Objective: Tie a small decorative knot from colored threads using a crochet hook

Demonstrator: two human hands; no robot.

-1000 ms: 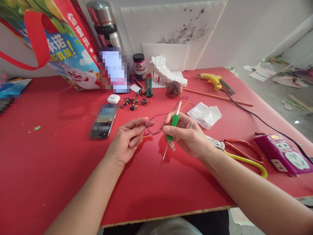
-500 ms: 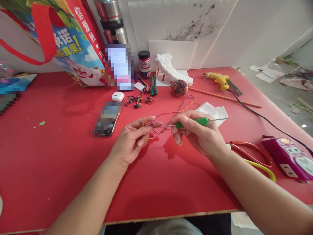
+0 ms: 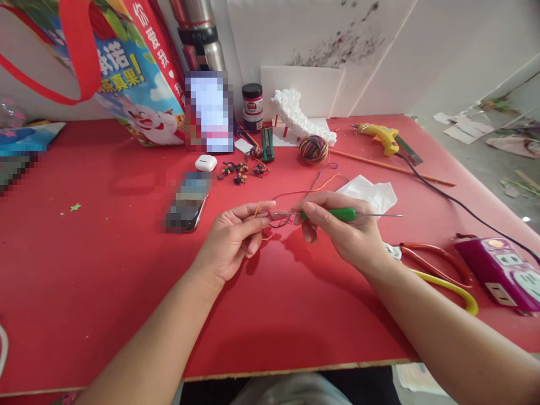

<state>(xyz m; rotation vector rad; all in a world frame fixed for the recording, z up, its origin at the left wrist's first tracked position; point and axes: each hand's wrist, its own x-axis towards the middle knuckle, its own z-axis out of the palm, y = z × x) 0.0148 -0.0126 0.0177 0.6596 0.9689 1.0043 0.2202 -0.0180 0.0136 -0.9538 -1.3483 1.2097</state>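
My right hand (image 3: 343, 228) grips a crochet hook (image 3: 342, 214) by its green handle, its thin metal shaft pointing left and a second metal end sticking out to the right. Multicoloured yarn (image 3: 276, 224) in orange, pink and purple is pinched in my left hand (image 3: 236, 239), with an orange strand looped over a finger. The hook's left tip lies at the yarn beside my left fingertips; whether it sits inside a loop is too small to tell. A strand runs from there back toward the yarn ball (image 3: 313, 149).
Behind my hands lie small knotted yarn pieces (image 3: 240, 168), a green utility knife (image 3: 268, 144) and a white earphone case (image 3: 206, 163). A phone (image 3: 188, 202) rests at left. To the right are a yellow glue gun (image 3: 382, 139), pliers (image 3: 439, 270) and a purple power socket (image 3: 500, 273).
The crochet hook has tilted to nearly level, its right end lower than before. Both hands stay close together at the yarn, and the whole view has shifted slightly.
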